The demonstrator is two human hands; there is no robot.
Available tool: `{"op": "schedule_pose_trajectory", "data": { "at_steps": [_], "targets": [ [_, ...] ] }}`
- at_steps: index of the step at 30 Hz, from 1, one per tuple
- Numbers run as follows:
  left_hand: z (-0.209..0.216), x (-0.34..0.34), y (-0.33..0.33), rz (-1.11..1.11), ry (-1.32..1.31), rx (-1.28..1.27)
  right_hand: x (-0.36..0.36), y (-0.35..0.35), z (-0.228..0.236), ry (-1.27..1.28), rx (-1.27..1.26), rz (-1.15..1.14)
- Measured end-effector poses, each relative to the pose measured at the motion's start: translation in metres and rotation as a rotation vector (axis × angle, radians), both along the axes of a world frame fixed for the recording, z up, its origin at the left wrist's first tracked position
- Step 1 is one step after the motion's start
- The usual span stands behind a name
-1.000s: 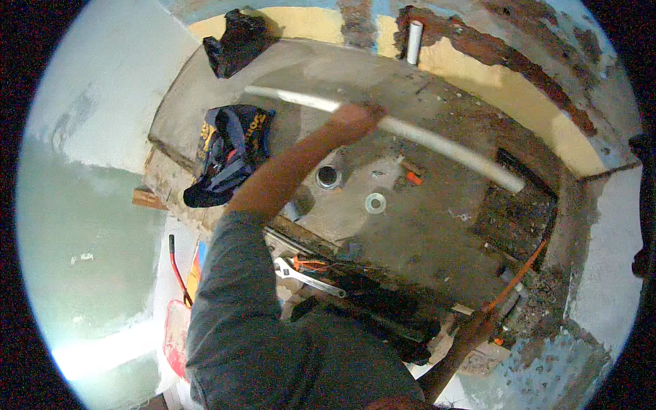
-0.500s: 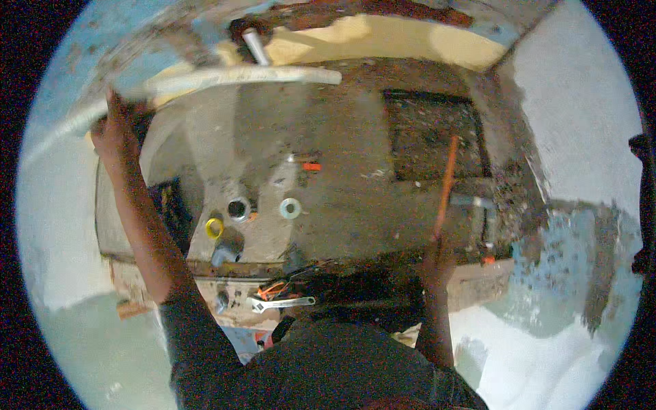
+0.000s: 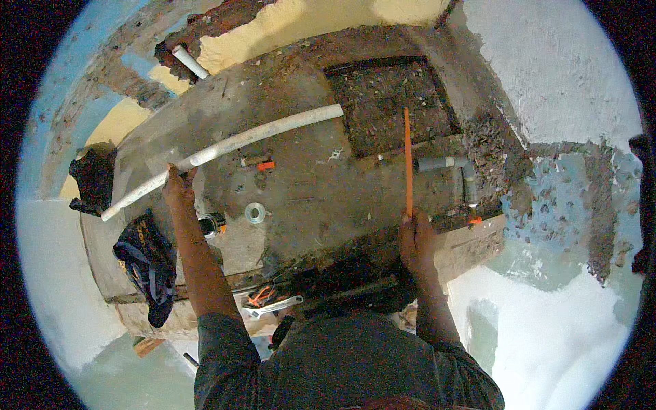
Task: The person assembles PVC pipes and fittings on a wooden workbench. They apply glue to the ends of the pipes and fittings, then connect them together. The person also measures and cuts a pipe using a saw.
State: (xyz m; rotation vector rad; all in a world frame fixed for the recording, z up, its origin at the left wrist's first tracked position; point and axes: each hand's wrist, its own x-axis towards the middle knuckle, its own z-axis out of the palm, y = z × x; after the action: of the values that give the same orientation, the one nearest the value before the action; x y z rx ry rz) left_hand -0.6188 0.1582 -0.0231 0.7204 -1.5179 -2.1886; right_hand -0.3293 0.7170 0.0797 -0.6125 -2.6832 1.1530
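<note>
Likely light, stiff pipe [image 3: 266,130]; best held mid-length; finger-clamping it in left hand [image 3: 180,187], strip [image 3: 408,164] in right hand [image 3: 418,240].

a: where does the view sit?
b: on the person's head.
a: facing? near?
b: downward, close above the left hand [image 3: 179,187] and right hand [image 3: 417,238], fisheye-wide, taking in the concrete surface [image 3: 328,215] around them.

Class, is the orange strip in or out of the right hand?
In: the right hand is closed around the near end of the orange strip.
</note>
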Motion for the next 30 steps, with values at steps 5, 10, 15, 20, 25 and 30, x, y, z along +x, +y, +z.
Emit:
{"op": "schedule_pose_trajectory", "data": {
  "at_steps": [5,10,15,20,25,30],
  "targets": [
    [-0.029,0.009,-0.016,-0.165,-0.130,-0.650,-0.002,0.004,-0.008,-0.122,-0.088,0.007],
    [-0.010,0.012,-0.017,-0.306,-0.663,-1.697,-0.008,0.003,-0.013,-0.069,-0.010,0.040],
    [0.054,-0.003,0.056,-0.268,-0.648,-1.543,-0.011,0.001,-0.022,-0.084,-0.077,0.022],
    [0.055,-0.038,0.225,-0.476,0.328,-1.564,-0.022,-0.007,-0.017,-0.045,-0.118,0.093],
    [0.049,-0.075,0.312,-0.925,0.476,-1.749,-0.024,-0.011,0.001,-0.192,-0.169,0.068],
    [0.053,-0.070,0.327,-1.022,0.324,-1.628,-0.014,-0.005,0.008,-0.157,-0.218,0.059]
  ]
}}
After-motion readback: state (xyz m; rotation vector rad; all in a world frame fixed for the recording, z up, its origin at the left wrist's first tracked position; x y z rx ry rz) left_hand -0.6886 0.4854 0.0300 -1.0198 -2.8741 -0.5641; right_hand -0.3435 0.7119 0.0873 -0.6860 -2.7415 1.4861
